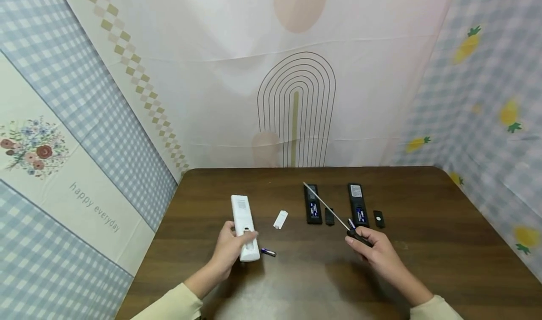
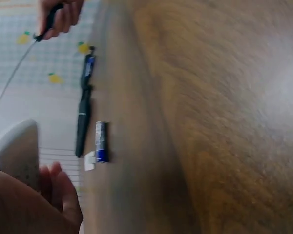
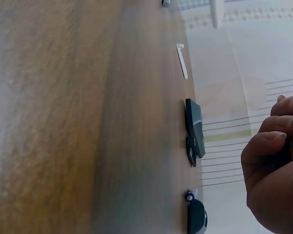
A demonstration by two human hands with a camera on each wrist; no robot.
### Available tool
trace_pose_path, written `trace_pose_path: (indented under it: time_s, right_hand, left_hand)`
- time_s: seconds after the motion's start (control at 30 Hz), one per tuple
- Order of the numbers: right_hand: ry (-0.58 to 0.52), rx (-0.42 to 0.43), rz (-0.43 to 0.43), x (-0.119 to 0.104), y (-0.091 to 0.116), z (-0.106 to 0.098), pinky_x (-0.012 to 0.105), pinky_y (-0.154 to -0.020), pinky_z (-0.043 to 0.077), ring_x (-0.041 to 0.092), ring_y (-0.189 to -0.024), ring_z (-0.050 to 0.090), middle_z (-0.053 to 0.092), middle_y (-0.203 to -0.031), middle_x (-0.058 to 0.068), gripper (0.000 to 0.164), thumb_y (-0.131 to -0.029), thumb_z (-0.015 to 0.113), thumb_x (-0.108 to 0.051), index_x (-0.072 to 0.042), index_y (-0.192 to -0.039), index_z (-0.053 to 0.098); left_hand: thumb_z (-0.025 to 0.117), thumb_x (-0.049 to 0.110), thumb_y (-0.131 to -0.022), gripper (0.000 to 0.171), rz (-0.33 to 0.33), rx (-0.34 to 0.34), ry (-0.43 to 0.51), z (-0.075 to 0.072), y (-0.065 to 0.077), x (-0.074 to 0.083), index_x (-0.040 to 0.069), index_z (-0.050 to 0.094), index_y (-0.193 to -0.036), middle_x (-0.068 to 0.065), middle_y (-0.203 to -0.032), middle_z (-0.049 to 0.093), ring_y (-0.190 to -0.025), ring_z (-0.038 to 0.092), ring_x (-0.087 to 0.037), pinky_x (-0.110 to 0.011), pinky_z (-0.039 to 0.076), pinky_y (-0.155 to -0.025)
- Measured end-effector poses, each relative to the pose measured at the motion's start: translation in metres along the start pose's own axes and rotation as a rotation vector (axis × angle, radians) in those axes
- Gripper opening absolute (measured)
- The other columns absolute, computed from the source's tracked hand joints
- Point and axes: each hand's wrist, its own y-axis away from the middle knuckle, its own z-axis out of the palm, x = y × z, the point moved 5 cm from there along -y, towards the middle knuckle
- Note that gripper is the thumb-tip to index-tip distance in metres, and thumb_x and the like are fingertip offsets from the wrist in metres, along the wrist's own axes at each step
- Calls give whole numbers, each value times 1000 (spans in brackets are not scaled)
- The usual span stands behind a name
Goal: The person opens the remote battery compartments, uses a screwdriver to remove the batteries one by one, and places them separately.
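Observation:
In the head view my left hand [image 1: 230, 247] grips a white remote control [image 1: 241, 212], its back facing up and its battery compartment uncovered near the thumb. Just right of it a loose battery [image 1: 268, 252] lies on the table; the left wrist view shows this battery [image 2: 101, 141] too. My right hand [image 1: 377, 249] holds a screwdriver [image 1: 328, 208] by its dark handle, the long thin shaft slanting up and left above the table. Beyond the remote's right side lies a small white battery cover [image 1: 280, 219]. Whether batteries sit in the white remote is hard to tell.
Two black remotes lie face down with blue batteries showing: one in the middle [image 1: 312, 195], one farther right [image 1: 356, 202]. Black covers lie beside them, one [image 1: 329, 217] and another [image 1: 378, 219]. Another battery [image 3: 189, 196] rests by the right remote. Cloth-covered walls enclose the brown table [image 1: 296, 282].

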Motion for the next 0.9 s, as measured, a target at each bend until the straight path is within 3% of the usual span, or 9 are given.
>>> trace_pose_path:
  time_s: [0.13, 0.37, 0.5, 0.7, 0.9]
  right_hand:
    - [12, 13, 8, -4, 1, 0, 30, -45, 41, 12, -49, 45, 49, -60, -2, 32, -105, 68, -19, -4, -80, 54]
    - [13, 34, 15, -5, 4, -3, 31, -46, 42, 13, -50, 46, 51, -61, -3, 28, -105, 68, -17, -3, -83, 57]
    - [0, 38, 9, -3, 6, -5, 31, -45, 42, 11, -51, 46, 50, -61, -4, 26, -105, 67, -16, -3, -84, 58]
    - [-8, 47, -11, -3, 7, -6, 30, -45, 41, 9, -51, 45, 52, -62, 11, 26, -105, 67, -15, -2, -84, 59]
    - [-6, 62, -9, -4, 8, -9, 30, -44, 41, 8, -50, 45, 52, -61, 7, 26, -105, 67, -15, -4, -84, 59]
  left_hand:
    - [85, -2, -75, 61, 68, -85, -213, 10, -7, -4, -3, 49, -124, -15, -100, 71, -83, 68, -17, -31, 57, -74]
    - [91, 8, -73, 33, 439, -184, -811, 26, -20, 12, 11, 76, -102, 2, -87, 70, -77, 59, -11, -30, 50, -70]
    - [93, 12, -74, 22, 566, -258, -1027, 38, -25, 15, 15, 79, -92, 6, -80, 61, -72, 57, -11, -31, 49, -65]
    - [90, 18, -78, 15, 636, -323, -1276, 53, -30, 13, 17, 77, -85, 3, -79, 62, -76, 63, -18, -37, 51, -71]
    - [86, 18, -81, 16, 606, -295, -1344, 57, -42, 12, 15, 70, -78, -1, -77, 62, -77, 64, -23, -41, 52, -70]
